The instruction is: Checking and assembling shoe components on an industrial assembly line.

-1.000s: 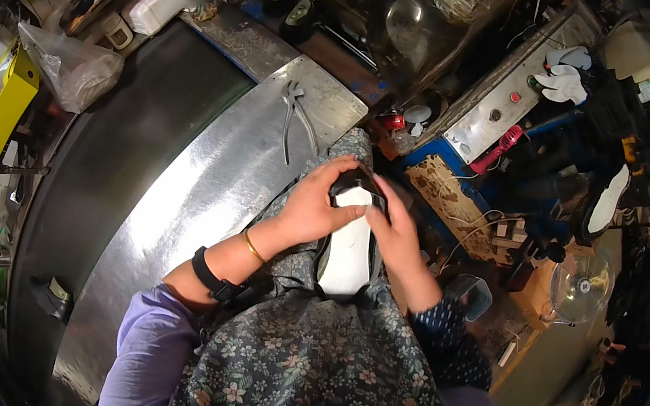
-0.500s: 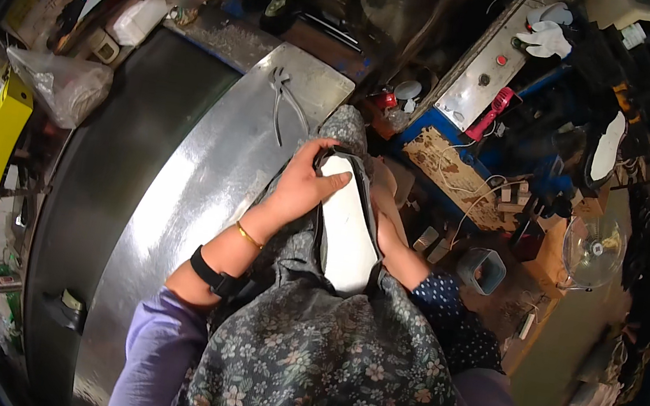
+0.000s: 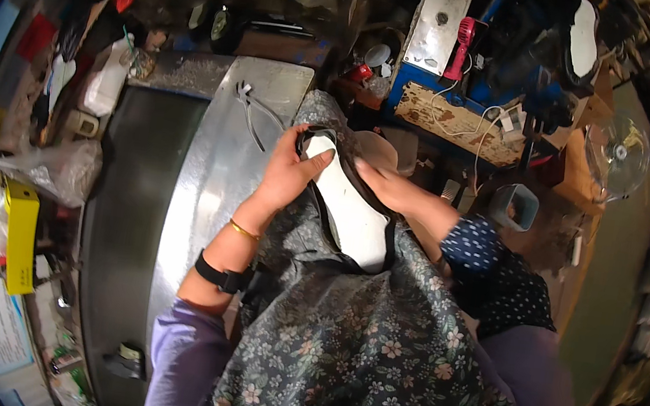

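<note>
- 1 white-soled shoe with black upper [image 3: 349,206], sole up, on the lap.
- Left hand [image 3: 289,171]: fingers curled around its toe.
- Right hand [image 3: 384,185]: fingers pressed together along its edge.
- 1 pair of metal pliers [image 3: 255,110] on the steel table [image 3: 203,211].

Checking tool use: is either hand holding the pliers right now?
No: the pliers lie untouched on the metal worktop, while the left hand and right hand both hold the white shoe sole.

From my seat I see a curved sheet-metal workbench [image 3: 211,187] bearing a pair of pliers [image 3: 253,110] near its far end, with a crumpled clear plastic bag [image 3: 55,169] and a yellow box [image 3: 20,235] lying off its left side.
</note>
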A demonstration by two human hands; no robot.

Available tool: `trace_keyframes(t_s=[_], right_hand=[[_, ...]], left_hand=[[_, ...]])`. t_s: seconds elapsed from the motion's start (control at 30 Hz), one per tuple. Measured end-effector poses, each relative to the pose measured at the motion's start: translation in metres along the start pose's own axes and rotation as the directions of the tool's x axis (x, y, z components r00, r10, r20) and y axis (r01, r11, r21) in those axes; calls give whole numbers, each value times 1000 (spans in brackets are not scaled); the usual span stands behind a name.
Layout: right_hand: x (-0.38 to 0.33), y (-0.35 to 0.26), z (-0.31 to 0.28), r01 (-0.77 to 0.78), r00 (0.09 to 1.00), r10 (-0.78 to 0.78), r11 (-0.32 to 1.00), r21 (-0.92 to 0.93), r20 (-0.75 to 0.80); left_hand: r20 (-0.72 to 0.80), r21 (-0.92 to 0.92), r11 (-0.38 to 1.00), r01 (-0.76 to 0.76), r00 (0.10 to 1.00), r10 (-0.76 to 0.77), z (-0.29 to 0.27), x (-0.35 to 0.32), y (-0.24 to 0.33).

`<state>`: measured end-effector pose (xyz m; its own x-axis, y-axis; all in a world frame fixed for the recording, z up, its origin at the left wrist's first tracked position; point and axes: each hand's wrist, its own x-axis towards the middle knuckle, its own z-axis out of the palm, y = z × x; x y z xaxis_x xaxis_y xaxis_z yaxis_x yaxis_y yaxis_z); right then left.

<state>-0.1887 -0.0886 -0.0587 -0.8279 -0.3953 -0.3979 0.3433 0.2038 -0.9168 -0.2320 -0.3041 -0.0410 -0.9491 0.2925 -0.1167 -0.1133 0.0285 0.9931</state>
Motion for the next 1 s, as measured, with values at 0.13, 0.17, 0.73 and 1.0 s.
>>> trace_keyframes(t_s=[0.13, 0.17, 0.73, 1.0], right_hand=[[-46, 38, 24, 135, 939, -286, 818, -559, -192], [-55, 13, 33, -8, 978, -75, 920, -393, -196], [18, -18, 90, 285, 914, -294, 956, -75, -281], [6, 2, 87, 370, 832, -376, 924, -97, -408]], left_hand=[[-40, 198, 980, -28, 999, 37, 2, 3, -11], [-18, 145, 989, -3, 1000, 5, 7, -2, 6], [-149, 609, 783, 125, 988, -42, -39, -16, 17], [-169, 809, 588, 6, 960, 224, 12, -72, 11]])
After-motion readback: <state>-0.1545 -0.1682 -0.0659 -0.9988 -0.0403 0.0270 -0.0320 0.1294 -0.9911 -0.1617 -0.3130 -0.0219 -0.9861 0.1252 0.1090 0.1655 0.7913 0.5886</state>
